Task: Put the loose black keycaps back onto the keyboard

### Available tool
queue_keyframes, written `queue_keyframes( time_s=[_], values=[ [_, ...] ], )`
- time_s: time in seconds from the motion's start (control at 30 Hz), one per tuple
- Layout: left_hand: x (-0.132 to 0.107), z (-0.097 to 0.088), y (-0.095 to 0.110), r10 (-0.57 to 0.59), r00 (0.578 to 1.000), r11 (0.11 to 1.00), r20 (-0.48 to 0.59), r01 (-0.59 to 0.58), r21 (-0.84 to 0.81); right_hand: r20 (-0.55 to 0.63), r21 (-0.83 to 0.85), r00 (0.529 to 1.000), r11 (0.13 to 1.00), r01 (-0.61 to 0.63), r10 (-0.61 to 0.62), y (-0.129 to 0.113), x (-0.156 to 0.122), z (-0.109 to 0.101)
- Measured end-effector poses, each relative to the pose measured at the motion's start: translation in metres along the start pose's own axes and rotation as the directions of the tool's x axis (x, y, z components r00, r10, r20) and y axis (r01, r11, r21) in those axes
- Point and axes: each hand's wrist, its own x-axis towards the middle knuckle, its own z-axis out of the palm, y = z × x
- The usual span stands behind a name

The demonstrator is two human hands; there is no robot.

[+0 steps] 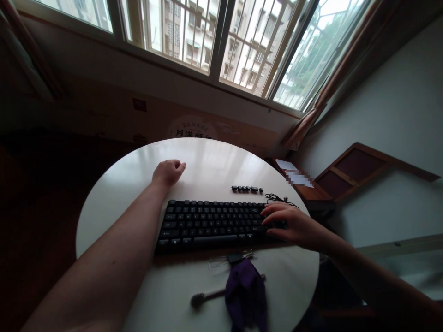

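A black keyboard [214, 223] lies across a round white table [114, 193]. My right hand [289, 223] rests on the keyboard's right end, fingers spread flat over the keys. My left hand [169, 172] lies on the bare tabletop behind the keyboard's left end, fingers curled loosely inward; I see nothing in it. A short row of loose black keycaps [246, 188] sits behind the keyboard, between my two hands. The keyboard's black cable [277, 199] coils near my right hand.
In front of the keyboard lie a purple cloth [246, 297], a small brush [202, 299] and a wire keycap puller [230, 258]. A barred window [221, 41] runs along the far wall. A wooden shelf with papers [294, 177] stands to the right.
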Motion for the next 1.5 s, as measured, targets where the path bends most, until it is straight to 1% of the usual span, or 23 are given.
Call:
queue_keyframes(
  time_s=[0.13,0.27,0.33,0.43,0.53,0.67,0.83,0.9,1.03,1.1,1.17,1.27,1.33,1.43,1.5],
  values=[
    [-0.001,-0.001,0.000,0.002,1.000,1.000,-0.003,-0.002,0.001,-0.058,0.037,0.997,0.998,-0.057,0.059,-0.002,-0.016,0.020],
    [-0.002,-0.002,0.001,0.005,1.000,1.000,-0.003,-0.005,0.000,-0.103,0.022,0.992,0.998,-0.064,0.066,-0.001,-0.016,0.034],
    [-0.001,-0.002,0.000,0.004,1.000,1.000,-0.002,-0.004,-0.003,-0.107,0.006,0.992,0.998,-0.065,0.065,0.000,-0.015,0.039],
    [0.000,-0.001,0.000,-0.004,1.000,1.000,-0.001,0.004,-0.009,-0.104,-0.008,0.993,0.999,-0.054,0.053,0.002,-0.014,0.044],
    [0.002,0.001,-0.001,-0.012,1.000,1.000,0.000,0.012,-0.015,-0.107,-0.024,0.994,1.000,-0.018,0.015,0.002,-0.013,0.047],
    [0.002,0.002,-0.001,-0.020,1.000,1.000,0.005,0.020,-0.019,-0.120,-0.097,0.992,0.995,0.030,-0.042,-0.001,-0.014,0.050],
    [0.001,0.001,-0.001,-0.023,1.000,1.000,0.001,0.023,-0.018,-0.129,-0.136,0.992,0.991,0.000,-0.017,-0.001,-0.015,0.054],
    [0.001,0.001,-0.002,-0.023,1.000,1.000,0.002,0.023,-0.020,-0.141,-0.162,0.990,0.987,0.001,-0.025,-0.002,-0.016,0.055],
    [0.001,0.002,-0.003,-0.020,1.000,1.000,0.004,0.021,-0.023,-0.189,-0.306,0.977,0.951,0.038,-0.100,-0.013,-0.020,0.061],
    [0.002,0.002,-0.003,-0.017,1.000,1.000,0.004,0.017,-0.023,-0.185,-0.370,0.975,0.928,0.048,-0.125,-0.021,-0.024,0.064],
    [0.002,0.001,-0.002,-0.013,1.000,1.000,0.003,0.013,-0.023,-0.169,-0.400,0.978,0.915,0.047,-0.124,-0.027,-0.027,0.066],
    [0.003,0.000,-0.003,-0.008,1.000,1.000,0.001,0.008,-0.026,-0.147,-0.396,0.986,0.918,0.016,-0.080,-0.028,-0.033,0.065],
    [0.002,0.000,-0.003,-0.006,1.000,1.000,0.002,0.006,-0.029,-0.146,-0.366,0.987,0.931,0.008,-0.066,-0.023,-0.034,0.060],
    [0.002,0.000,-0.004,-0.003,1.000,0.999,0.005,0.004,-0.035,-0.239,-0.312,0.968,0.950,-0.004,-0.074,-0.010,-0.030,0.043],
    [0.003,0.001,-0.004,-0.005,1.000,0.999,0.006,0.005,-0.039,-0.311,-0.290,0.948,0.957,-0.033,-0.062,0.001,-0.021,0.028]
  ],
)
